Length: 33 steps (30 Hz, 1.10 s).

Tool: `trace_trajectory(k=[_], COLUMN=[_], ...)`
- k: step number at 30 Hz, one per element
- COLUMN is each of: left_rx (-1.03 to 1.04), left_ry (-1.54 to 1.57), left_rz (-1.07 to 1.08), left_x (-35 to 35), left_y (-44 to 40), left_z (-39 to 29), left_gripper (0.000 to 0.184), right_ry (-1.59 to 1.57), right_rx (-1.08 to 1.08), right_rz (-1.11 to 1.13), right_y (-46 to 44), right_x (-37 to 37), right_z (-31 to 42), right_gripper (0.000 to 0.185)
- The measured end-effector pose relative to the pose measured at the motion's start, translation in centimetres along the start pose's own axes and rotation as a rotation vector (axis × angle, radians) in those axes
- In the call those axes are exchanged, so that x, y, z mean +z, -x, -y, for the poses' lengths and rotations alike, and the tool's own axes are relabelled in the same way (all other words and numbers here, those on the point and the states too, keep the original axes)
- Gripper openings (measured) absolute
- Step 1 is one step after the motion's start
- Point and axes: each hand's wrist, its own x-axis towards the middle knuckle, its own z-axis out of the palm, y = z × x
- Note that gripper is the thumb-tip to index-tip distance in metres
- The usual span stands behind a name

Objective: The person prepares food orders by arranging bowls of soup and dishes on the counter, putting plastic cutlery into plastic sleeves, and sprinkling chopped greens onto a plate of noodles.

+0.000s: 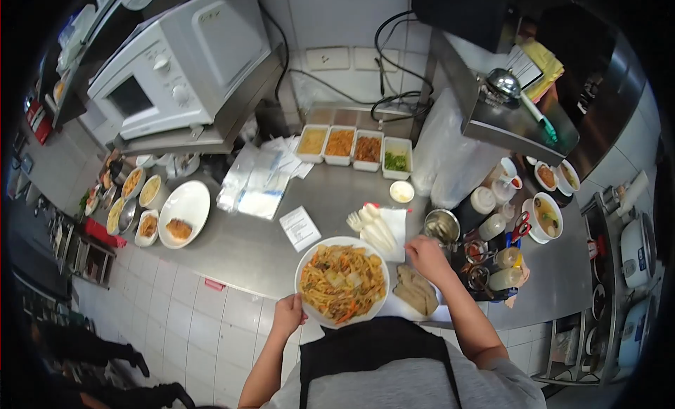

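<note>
A large white bowl [305, 301] of noodles with vegetables [343, 282] is at the counter's front edge. My left hand [287, 315] grips its lower left rim. My right hand [426, 256] is closed beside a metal pot [442, 227]; what its fingers hold, if anything, is too small to make out. White plastic spoons and forks [376, 228] lie on a white sheet behind the bowl. To the bowl's right is a folded brown cloth [415, 291]. A small white cup [401, 192] stands behind the cutlery, and a printed paper [299, 228] lies left of it.
Four white containers of toppings [339, 145] stand at the back. Sauce bottles [491, 227] and a soup bowl [545, 218] are on the right. An oval plate [184, 211] and a microwave [162, 71] are on the left. Another person's legs [84, 349] show lower left.
</note>
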Motion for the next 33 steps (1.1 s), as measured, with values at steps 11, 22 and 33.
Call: trace_trajectory(k=[11,22,33], left_rx=[0.859,0.937,0.835], left_ry=[-0.428,-1.176,-1.167], left_rz=[-0.163,-0.085,-0.059], left_x=[-4.6,11.4,14.1], left_y=[-13.2,-30.9,-34.0], left_z=[-12.1,-26.3,-26.8], left_gripper=[0.021,0.015,0.013], right_ry=[0.357,0.515,0.504], right_rx=[0.217,0.276,0.175], right_rz=[0.032,0.173,0.219], right_y=[-26.4,-27.6,-27.6], right_x=[5.4,6.5,7.4], right_z=[-9.6,-10.9,-13.1], right_gripper=[0.02,0.018,0.016])
